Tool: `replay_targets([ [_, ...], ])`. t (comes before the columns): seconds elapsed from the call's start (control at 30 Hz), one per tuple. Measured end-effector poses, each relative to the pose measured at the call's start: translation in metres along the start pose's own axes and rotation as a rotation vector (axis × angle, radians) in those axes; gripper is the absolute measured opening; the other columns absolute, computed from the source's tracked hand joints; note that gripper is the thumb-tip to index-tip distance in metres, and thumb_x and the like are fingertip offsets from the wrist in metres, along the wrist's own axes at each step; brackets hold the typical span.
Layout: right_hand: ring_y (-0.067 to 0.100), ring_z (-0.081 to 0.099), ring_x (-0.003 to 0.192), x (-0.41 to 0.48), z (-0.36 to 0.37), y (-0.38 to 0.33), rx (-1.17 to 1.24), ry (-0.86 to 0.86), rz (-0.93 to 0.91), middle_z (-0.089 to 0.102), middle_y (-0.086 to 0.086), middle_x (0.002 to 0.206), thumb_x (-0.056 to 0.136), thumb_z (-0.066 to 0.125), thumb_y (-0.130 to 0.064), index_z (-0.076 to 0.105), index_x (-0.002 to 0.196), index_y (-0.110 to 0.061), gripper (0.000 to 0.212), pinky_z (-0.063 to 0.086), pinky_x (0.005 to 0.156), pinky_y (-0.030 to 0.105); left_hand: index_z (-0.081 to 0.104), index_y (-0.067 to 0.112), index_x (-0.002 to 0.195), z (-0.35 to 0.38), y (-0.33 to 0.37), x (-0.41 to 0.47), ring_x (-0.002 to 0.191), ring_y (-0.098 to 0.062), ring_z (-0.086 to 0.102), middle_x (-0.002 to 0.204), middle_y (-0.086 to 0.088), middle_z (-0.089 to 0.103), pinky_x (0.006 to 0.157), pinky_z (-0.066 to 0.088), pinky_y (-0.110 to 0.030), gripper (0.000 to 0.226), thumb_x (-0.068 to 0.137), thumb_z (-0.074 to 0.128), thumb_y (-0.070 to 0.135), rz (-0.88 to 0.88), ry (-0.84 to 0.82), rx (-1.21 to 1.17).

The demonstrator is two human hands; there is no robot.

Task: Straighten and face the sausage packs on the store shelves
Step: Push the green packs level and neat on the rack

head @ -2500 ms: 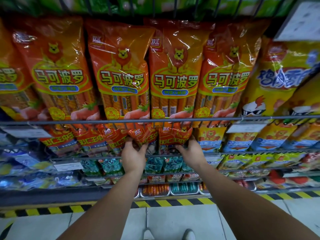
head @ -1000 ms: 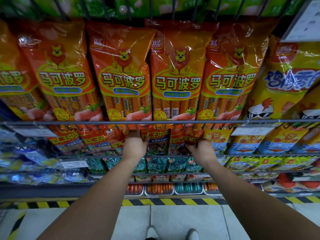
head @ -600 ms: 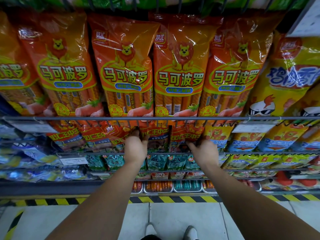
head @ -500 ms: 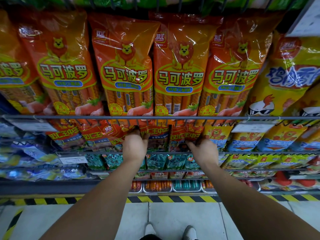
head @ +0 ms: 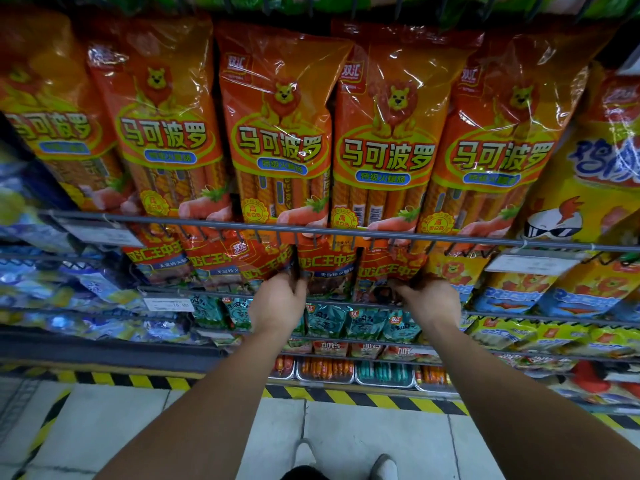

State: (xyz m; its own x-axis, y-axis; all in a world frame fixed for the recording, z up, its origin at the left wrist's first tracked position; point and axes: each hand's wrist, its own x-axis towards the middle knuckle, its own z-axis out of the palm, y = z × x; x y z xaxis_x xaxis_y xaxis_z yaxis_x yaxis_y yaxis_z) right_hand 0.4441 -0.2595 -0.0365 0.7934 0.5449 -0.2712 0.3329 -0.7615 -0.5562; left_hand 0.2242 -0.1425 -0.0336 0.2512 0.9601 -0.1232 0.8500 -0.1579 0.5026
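Note:
A row of tall orange sausage packs (head: 280, 133) with a lion logo stands on the upper wire shelf, faces forward. Below the shelf's front rail (head: 346, 232) sits a row of shorter red sausage packs (head: 325, 263). My left hand (head: 277, 304) grips the lower left edge of the middle red packs. My right hand (head: 433, 301) grips the lower edge of a red pack (head: 388, 268) further right. The fingertips of both hands are tucked among the packs and partly hidden.
Yellow chicken-logo packs (head: 588, 188) fill the right side. Teal snack packs (head: 346, 320) and trays of small sausages (head: 325, 368) sit on lower shelves. A price tag (head: 168, 304) hangs at the left. Black-yellow hazard tape (head: 346, 396) edges the tiled floor.
Both hands have risen from the lower edge of the red packs and closed on them. The view has shifted nearer to the shelves.

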Motion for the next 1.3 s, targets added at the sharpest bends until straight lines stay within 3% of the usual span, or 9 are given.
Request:
replay_targets([
  [0.17, 0.023, 0.041, 0.039, -0.002, 0.001, 0.003, 0.016, 0.007, -0.027, 0.048, 0.006, 0.045, 0.083, 0.070, -0.055, 0.051, 0.048, -0.009, 0.062, 0.025, 0.041, 0.022, 0.062, 0.017, 0.090, -0.008, -0.010, -0.006, 0.054, -0.021, 0.056, 0.062, 0.000, 0.060, 0.044, 0.034, -0.024, 0.030, 0.099, 0.049, 0.043, -0.063, 0.078, -0.010],
  [0.3, 0.025, 0.042, 0.038, -0.009, 0.008, 0.010, -0.040, -0.059, -0.168, 0.048, 0.006, 0.043, 0.095, 0.058, -0.047, 0.047, 0.044, -0.011, 0.063, 0.035, 0.040, 0.029, 0.061, 0.017, 0.100, -0.018, -0.018, -0.008, 0.063, -0.024, 0.060, 0.073, 0.000, 0.065, 0.049, 0.046, -0.028, 0.027, 0.097, 0.052, 0.043, -0.129, 0.167, -0.033],
  [0.37, 0.031, 0.055, 0.045, -0.014, 0.012, 0.010, -0.022, -0.111, -0.202, 0.062, 0.013, 0.053, 0.097, 0.055, -0.040, 0.060, 0.053, -0.004, 0.058, 0.050, 0.047, 0.035, 0.057, 0.016, 0.105, -0.023, -0.020, -0.009, 0.064, -0.024, 0.061, 0.077, -0.001, 0.064, 0.053, 0.051, -0.033, 0.028, 0.097, 0.054, 0.043, -0.167, 0.191, -0.055],
  [0.6, 0.024, 0.058, 0.052, -0.038, 0.030, -0.015, 0.018, -0.217, -0.359, 0.063, 0.006, 0.060, 0.098, 0.054, -0.036, 0.063, 0.068, -0.013, 0.039, 0.049, 0.048, 0.033, 0.045, 0.020, 0.108, -0.038, -0.036, -0.016, 0.064, -0.021, 0.057, 0.102, -0.003, 0.059, 0.055, 0.044, -0.035, 0.029, 0.094, 0.060, 0.040, -0.222, 0.260, -0.131],
  [0.73, 0.015, 0.062, 0.069, -0.053, 0.043, -0.042, 0.116, -0.295, -0.463, 0.065, -0.007, 0.081, 0.098, 0.057, -0.031, 0.064, 0.106, -0.019, 0.016, 0.050, 0.057, 0.031, 0.039, 0.026, 0.105, -0.052, -0.054, -0.013, 0.063, -0.021, 0.057, 0.112, -0.005, 0.058, 0.060, 0.052, -0.040, 0.027, 0.094, 0.061, 0.034, -0.235, 0.269, -0.138],
  [0.87, 0.017, 0.065, 0.089, -0.071, 0.063, -0.076, 0.157, -0.374, -0.555, 0.067, -0.002, 0.106, 0.098, 0.057, -0.029, 0.046, 0.141, -0.016, 0.046, 0.055, 0.074, 0.033, 0.044, 0.010, 0.126, -0.067, -0.079, 0.009, 0.067, -0.019, 0.055, 0.113, -0.013, 0.056, 0.055, 0.043, -0.033, 0.044, 0.093, 0.062, 0.033, -0.214, 0.244, -0.127],
  [1.0, 0.024, 0.066, 0.102, -0.084, 0.083, -0.112, 0.132, -0.350, -0.546, 0.064, 0.005, 0.122, 0.096, 0.061, -0.033, 0.022, 0.154, -0.017, 0.072, 0.057, 0.087, 0.039, 0.044, 0.009, 0.109, -0.080, -0.099, 0.036, 0.079, -0.027, 0.057, 0.099, -0.013, 0.056, 0.063, 0.043, -0.037, 0.039, 0.089, 0.069, 0.031, -0.178, 0.187, -0.180],
  [1.13, 0.022, 0.064, 0.065, -0.094, 0.105, -0.136, 0.046, -0.208, -0.436, 0.067, 0.005, 0.085, 0.094, 0.062, -0.039, 0.009, 0.156, -0.017, 0.084, 0.049, 0.048, 0.032, 0.048, 0.008, 0.087, -0.086, -0.113, 0.055, 0.062, -0.026, 0.056, 0.076, -0.013, 0.057, 0.052, 0.045, -0.035, 0.033, 0.089, 0.070, 0.033, -0.107, 0.064, -0.129],
  [1.3, 0.022, 0.056, 0.054, -0.096, 0.125, -0.154, -0.101, -0.047, -0.277, 0.053, -0.002, 0.065, 0.092, 0.062, -0.045, 0.037, 0.131, -0.014, 0.056, 0.036, 0.042, 0.026, 0.037, 0.014, 0.057, -0.091, -0.115, 0.068, 0.046, -0.024, 0.046, 0.053, -0.007, 0.047, 0.045, 0.035, -0.031, 0.049, 0.092, 0.065, 0.035, -0.036, -0.055, -0.014],
])
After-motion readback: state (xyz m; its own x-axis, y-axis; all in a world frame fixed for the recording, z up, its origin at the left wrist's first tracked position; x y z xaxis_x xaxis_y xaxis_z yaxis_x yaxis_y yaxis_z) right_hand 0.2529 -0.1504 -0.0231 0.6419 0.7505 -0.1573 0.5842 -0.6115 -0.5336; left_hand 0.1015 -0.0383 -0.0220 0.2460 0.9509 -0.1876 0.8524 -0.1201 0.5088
